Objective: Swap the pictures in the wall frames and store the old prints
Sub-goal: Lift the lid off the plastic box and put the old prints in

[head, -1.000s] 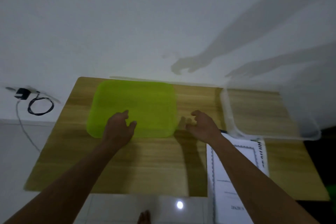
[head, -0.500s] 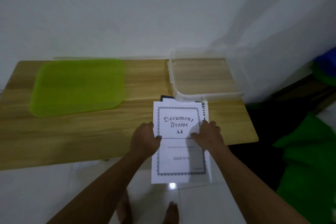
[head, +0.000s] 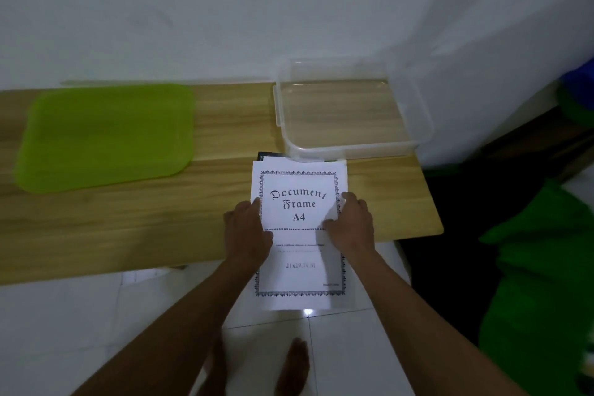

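Reaches forward with both bare forearms; left hand and right hand level, palms down, thumbs turned inward, each pinching one side edge of the sheet.

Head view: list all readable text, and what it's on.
"Document Frame": white insert sheet, upper part.
"A4": same sheet, just below that.
"21x29.7CM": lower on it, blurred, probable reading.
Small lines under the dotted rule, the corner mark, and print on the dark sheet beneath: unreadable.
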`<state>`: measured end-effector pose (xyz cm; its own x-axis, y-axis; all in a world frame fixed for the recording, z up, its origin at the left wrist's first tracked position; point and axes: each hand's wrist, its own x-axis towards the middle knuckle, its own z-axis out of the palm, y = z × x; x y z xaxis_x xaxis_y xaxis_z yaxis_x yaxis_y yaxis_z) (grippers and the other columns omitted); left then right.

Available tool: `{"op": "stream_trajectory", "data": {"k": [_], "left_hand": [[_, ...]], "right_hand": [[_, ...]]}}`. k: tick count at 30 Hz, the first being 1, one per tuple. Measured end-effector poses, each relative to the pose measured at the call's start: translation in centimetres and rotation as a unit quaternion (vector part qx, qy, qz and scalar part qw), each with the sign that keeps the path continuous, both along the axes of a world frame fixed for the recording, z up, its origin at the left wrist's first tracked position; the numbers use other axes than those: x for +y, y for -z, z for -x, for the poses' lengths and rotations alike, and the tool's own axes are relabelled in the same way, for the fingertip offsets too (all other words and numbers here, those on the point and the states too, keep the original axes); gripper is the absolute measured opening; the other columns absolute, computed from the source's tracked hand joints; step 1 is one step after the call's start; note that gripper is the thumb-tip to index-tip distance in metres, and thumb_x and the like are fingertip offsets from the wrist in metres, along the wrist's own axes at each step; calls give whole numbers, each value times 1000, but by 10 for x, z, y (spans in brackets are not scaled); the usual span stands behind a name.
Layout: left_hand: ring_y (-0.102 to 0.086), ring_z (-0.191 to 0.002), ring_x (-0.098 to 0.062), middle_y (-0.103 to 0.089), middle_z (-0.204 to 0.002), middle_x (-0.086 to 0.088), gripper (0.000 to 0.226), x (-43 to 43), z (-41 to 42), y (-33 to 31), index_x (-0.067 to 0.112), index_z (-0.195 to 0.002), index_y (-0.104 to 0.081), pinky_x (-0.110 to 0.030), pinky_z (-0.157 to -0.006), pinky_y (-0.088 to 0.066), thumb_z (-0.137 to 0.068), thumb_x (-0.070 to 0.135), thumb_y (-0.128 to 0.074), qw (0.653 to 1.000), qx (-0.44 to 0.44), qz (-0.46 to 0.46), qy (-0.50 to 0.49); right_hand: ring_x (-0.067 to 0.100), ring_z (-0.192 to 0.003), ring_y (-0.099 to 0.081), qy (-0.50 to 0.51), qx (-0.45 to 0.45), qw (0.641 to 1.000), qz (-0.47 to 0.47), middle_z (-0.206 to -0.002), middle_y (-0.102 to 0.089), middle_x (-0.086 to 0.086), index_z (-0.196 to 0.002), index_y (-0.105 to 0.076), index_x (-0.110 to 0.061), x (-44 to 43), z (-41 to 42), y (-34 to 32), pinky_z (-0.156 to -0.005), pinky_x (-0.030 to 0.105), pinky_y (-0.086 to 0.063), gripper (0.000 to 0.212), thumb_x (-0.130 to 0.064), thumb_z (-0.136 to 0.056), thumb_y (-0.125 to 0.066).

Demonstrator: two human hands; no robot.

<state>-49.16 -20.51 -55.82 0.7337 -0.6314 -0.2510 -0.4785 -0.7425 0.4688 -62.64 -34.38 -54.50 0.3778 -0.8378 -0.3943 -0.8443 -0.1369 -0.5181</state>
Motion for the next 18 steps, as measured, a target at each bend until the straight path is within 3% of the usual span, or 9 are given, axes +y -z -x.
{"op": "stream_trajectory", "data": {"k": [3, 7, 10, 12, 13, 15, 18], "left_hand": [[-48, -120, -31, -53, -130, -14, 64, -1, -1, -2, 7, -134, -50, -31, -101, -30, -73, 6, -69, 1000, 3, 19, -5], [-45, -122, -30, -50, -130, -14, 79, -3, -5, -7, 8, -144, -40, -33, -102, -32, -71, 3, -69, 997, 42, 31, -51], [-47, -113, -28, -55, -115, -11, 66, -5, -8, -5, 18, -130, -52, -30, -86, -38, -67, 7, -70, 991, 87, 57, -84], [-50, -109, -27, -59, -107, -10, 61, -6, -10, -4, 17, -124, -53, -28, -81, -37, -66, 11, -71, 984, 117, 72, -112], [-52, -112, -28, -61, -111, -11, 68, -6, -11, -3, 14, -131, -50, -30, -87, -40, -67, 13, -73, 979, 136, 73, -129], [-56, -116, -30, -62, -123, -11, 78, -6, -14, -6, 11, -141, -42, -40, -99, -45, -70, 15, -77, 967, 181, 76, -160], [-66, -94, -24, -69, -110, -6, 53, -4, -14, -11, 14, -123, -59, -42, -87, -54, -73, 13, -77, 952, 233, 101, -173]], "right_hand": [[30, -106, -54, 69, -40, 996, -48, -119, -52, 9, -132, -41, -17, -6, -8, 1, -90, 43, -53, 66, -15, -76, -76], [22, -91, -61, 116, -85, 987, -68, -112, -60, 8, -108, -48, -19, -14, -9, 2, -72, 30, -52, 36, -2, -79, -63], [15, -90, -61, 116, -126, 980, -101, -110, -64, -1, -119, -55, -19, -15, -2, 2, -61, 21, -45, 43, 4, -83, -54], [11, -94, -63, 113, -162, 973, -120, -109, -66, -9, -124, -57, -23, -13, 1, -1, -65, 19, -47, 52, 7, -82, -50], [11, -96, -64, 115, -177, 969, -128, -108, -67, -11, -123, -59, -27, -13, 2, -2, -70, 21, -49, 56, 8, -80, -50], [8, -92, -65, 120, -201, 962, -144, -100, -70, -12, -110, -64, -37, -12, 6, -7, -74, 23, -52, 60, 11, -78, -48], [9, -78, -62, 118, -220, 956, -157, -85, -69, -11, -83, -64, -38, -11, 16, -15, -70, 20, -50, 57, 16, -78, -46]]}}
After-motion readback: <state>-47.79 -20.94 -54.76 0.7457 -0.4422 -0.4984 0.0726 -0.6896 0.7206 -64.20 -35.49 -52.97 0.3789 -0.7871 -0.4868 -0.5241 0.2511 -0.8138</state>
